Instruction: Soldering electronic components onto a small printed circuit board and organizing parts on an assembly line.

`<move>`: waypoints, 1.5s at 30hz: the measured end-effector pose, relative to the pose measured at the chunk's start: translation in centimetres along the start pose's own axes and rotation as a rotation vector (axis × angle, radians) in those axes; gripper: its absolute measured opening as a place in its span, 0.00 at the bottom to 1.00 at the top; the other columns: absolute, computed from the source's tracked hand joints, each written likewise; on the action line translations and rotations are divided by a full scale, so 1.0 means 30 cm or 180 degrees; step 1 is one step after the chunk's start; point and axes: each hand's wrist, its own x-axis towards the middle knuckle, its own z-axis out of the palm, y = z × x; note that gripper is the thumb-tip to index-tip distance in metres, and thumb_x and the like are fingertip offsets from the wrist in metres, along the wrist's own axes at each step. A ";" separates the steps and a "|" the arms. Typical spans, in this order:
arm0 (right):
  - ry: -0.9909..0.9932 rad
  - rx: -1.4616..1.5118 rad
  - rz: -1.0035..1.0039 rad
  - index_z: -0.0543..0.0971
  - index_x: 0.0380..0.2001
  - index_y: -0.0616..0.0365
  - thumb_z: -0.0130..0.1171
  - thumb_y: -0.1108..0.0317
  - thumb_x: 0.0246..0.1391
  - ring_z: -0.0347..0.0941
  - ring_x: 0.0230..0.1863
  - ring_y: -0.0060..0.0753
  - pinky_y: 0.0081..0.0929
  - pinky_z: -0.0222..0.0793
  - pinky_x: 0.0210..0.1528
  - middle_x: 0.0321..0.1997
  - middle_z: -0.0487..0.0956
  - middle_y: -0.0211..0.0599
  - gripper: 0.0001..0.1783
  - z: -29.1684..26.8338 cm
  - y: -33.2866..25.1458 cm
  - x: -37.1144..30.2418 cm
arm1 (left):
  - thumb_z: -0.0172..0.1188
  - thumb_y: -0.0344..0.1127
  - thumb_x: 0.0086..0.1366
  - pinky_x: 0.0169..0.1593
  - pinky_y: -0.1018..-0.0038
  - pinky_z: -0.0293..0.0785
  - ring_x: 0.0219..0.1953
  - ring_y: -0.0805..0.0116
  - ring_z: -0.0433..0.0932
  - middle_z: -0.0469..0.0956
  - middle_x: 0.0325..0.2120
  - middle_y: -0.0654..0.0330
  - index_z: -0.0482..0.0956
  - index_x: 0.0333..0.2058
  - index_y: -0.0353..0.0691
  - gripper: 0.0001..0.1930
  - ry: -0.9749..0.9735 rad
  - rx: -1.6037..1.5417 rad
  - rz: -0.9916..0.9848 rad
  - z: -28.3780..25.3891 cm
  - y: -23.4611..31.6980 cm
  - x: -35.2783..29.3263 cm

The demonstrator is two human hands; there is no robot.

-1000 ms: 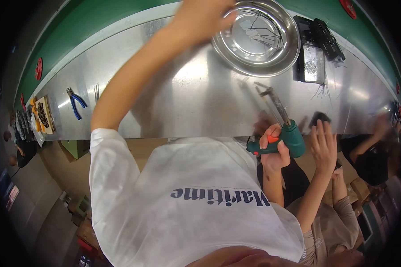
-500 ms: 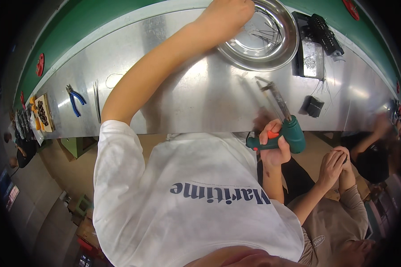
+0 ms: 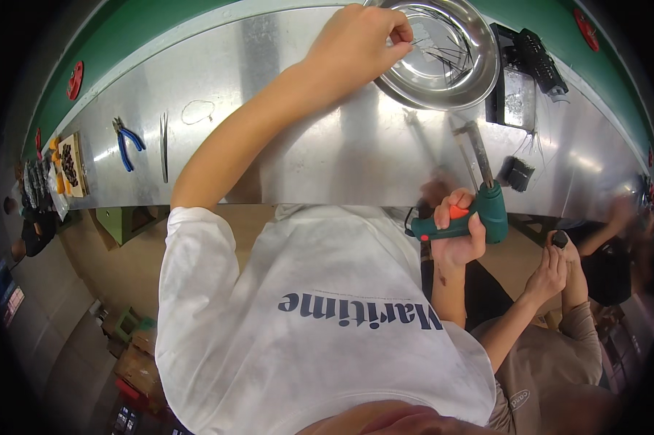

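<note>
My left hand (image 3: 356, 47) reaches over the left rim of a shiny metal bowl (image 3: 443, 98), its thumb and fingers pinched together. Whatever lies between those fingertips is too small to make out. Thin dark wires (image 3: 454, 58) are scattered inside the bowl, some close to my fingertips. My right hand (image 3: 459, 243) is wrapped around a green soldering gun (image 3: 495, 214) with an orange trigger. Its long metal barrel points away from me over the table's near edge, tip below the bowl. A small black bundle of short wires (image 3: 517, 174) lies just right of the barrel.
Blue-handled pliers (image 3: 129, 145), tweezers (image 3: 164, 148) and a thin wire loop (image 3: 198, 111) lie left on the metal table (image 3: 305, 174). A wooden tray (image 3: 76, 170) of small dark pieces sits farther left. Black holders (image 3: 536, 61) stand right of the bowl. A co-worker's hands (image 3: 552, 268) are close at right.
My left hand has lowered slightly, its pinched fingers now showing at the bowl's left side. The soldering gun has shifted a little to the right with my right hand. The whole view has shifted slightly.
</note>
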 end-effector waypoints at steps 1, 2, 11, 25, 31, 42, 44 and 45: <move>0.0009 0.0010 -0.0020 0.69 0.35 0.64 0.52 0.60 0.51 0.64 0.25 0.31 0.25 0.61 0.28 0.40 0.69 0.43 0.16 0.011 -0.009 0.002 | 0.63 0.33 0.55 0.39 0.68 0.73 0.32 0.59 0.77 0.79 0.28 0.53 0.79 0.35 0.33 0.11 0.0303 -0.0096 0.0302 -0.003 0.001 -0.041; 0.0036 -0.0022 -0.0010 0.69 0.35 0.64 0.52 0.60 0.51 0.64 0.25 0.31 0.25 0.61 0.28 0.40 0.69 0.43 0.16 0.028 -0.018 0.001 | 0.67 0.34 0.53 0.35 0.75 0.71 0.28 0.71 0.76 0.78 0.27 0.61 0.80 0.34 0.37 0.10 0.0603 -0.0198 0.0591 -0.005 0.006 -0.085; -0.0260 -0.1146 0.0343 0.71 0.44 0.61 0.57 0.79 0.51 0.73 0.35 0.31 0.23 0.67 0.36 0.45 0.73 0.42 0.15 0.288 0.036 0.084 | 0.63 0.20 0.54 0.34 0.79 0.72 0.27 0.73 0.76 0.79 0.27 0.60 0.78 0.31 0.33 0.06 0.0445 -0.1561 -0.0052 0.018 0.074 -0.513; -0.0545 -0.1651 0.0501 0.73 0.40 0.60 0.62 0.86 0.42 0.72 0.34 0.22 0.18 0.68 0.35 0.40 0.74 0.35 0.19 0.420 0.131 0.099 | 0.64 0.27 0.56 0.34 0.77 0.73 0.28 0.73 0.76 0.79 0.26 0.62 0.80 0.31 0.36 0.04 0.1189 -0.1107 -0.0229 -0.108 -0.094 -0.683; -0.0649 -0.1512 0.0754 0.71 0.37 0.58 0.61 0.87 0.40 0.71 0.33 0.24 0.20 0.68 0.34 0.39 0.72 0.35 0.20 0.446 0.138 0.124 | 0.60 0.37 0.59 0.34 0.75 0.73 0.28 0.74 0.78 0.81 0.24 0.59 0.81 0.33 0.34 0.11 0.3377 0.0383 -0.1209 -0.621 -0.747 -0.624; -0.0436 -0.0929 0.1115 0.69 0.37 0.59 0.58 0.91 0.35 0.69 0.36 0.31 0.25 0.70 0.40 0.38 0.69 0.37 0.23 0.422 0.147 0.183 | 0.61 0.57 0.54 0.51 0.59 0.72 0.49 0.44 0.75 0.76 0.45 0.40 0.72 0.49 0.30 0.35 0.3891 0.1626 -0.3028 -1.249 -1.367 -0.577; -0.0400 -0.0900 0.1123 0.70 0.36 0.59 0.58 0.90 0.35 0.70 0.36 0.31 0.25 0.70 0.39 0.38 0.69 0.37 0.23 0.433 0.140 0.178 | 0.63 0.57 0.52 0.52 0.59 0.71 0.51 0.44 0.74 0.76 0.46 0.40 0.71 0.49 0.31 0.36 0.3773 0.1558 -0.3066 -1.265 -1.386 -0.537; -0.0344 -0.0969 0.1189 0.69 0.35 0.58 0.59 0.89 0.33 0.69 0.33 0.30 0.23 0.68 0.35 0.37 0.69 0.37 0.23 0.437 0.138 0.175 | 0.64 0.56 0.51 0.52 0.59 0.71 0.51 0.45 0.74 0.76 0.46 0.41 0.72 0.48 0.32 0.35 0.3564 0.1622 -0.3213 -1.275 -1.408 -0.516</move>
